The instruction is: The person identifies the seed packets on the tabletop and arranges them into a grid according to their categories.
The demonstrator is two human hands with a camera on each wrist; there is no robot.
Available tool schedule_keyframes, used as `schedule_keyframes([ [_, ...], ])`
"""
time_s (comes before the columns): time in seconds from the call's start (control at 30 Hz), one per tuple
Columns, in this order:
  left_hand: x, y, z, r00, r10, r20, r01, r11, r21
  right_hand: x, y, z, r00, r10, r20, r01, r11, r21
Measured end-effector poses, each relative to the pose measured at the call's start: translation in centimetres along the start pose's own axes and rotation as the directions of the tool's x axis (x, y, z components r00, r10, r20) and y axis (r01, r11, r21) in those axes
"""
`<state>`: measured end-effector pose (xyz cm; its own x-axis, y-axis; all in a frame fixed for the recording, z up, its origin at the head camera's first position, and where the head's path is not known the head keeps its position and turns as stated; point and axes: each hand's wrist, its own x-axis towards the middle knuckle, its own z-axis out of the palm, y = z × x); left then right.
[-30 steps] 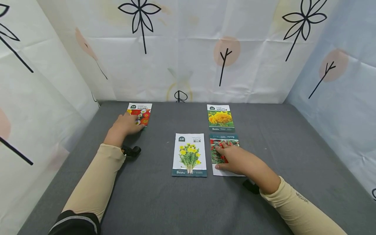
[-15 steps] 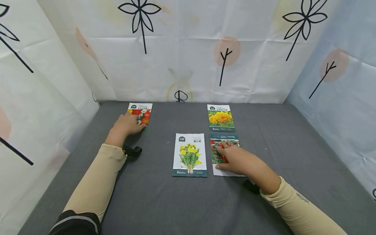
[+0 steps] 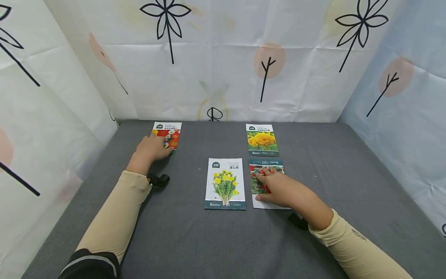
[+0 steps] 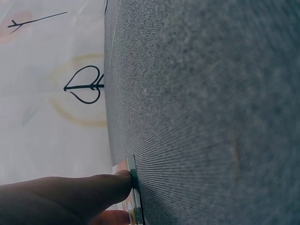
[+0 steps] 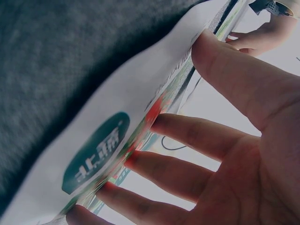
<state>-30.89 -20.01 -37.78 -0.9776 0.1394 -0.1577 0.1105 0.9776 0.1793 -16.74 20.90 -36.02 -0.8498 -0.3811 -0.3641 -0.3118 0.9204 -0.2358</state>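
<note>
At the back left, a seed packet with red and white flowers lies flat, and my left hand rests its fingertips on its left and lower part. The left wrist view shows the thumb pressing close to the packet's green edge. My right hand touches a seed packet printed with red peppers, which lies upside down at the centre right. In the right wrist view its fingers are spread, with fingertips on the packet face. Part of each touched packet is hidden under the hand.
A seed packet with a bunch of yellow flowers lies left of the pepper packet. Behind the pepper packet is one with a large yellow bloom. Grey cloth covers the table; patterned white curtains stand at the back and sides.
My left hand and the red-flower packet have shifted very slightly to the right. The right hand and the other packets stay where they were.
</note>
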Motion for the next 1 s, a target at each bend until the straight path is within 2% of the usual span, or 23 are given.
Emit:
schedule_keyframes([
  [0.27,0.13,0.15,0.16,1.000,-0.009,-0.002,0.009,1.000,0.016,0.07,0.12,0.06,1.000,-0.008,-0.004,0.008,1.000,-0.003],
  [0.53,-0.21,0.50,-0.07,1.000,-0.001,-0.013,0.001,1.000,-0.007,0.13,0.16,0.10,1.000,0.001,0.003,-0.001,1.000,0.001],
  [1.0,0.27,0.46,0.34,1.000,0.002,-0.005,-0.002,1.000,0.004,0.23,0.12,0.10,1.000,0.010,0.006,-0.010,1.000,-0.016],
])
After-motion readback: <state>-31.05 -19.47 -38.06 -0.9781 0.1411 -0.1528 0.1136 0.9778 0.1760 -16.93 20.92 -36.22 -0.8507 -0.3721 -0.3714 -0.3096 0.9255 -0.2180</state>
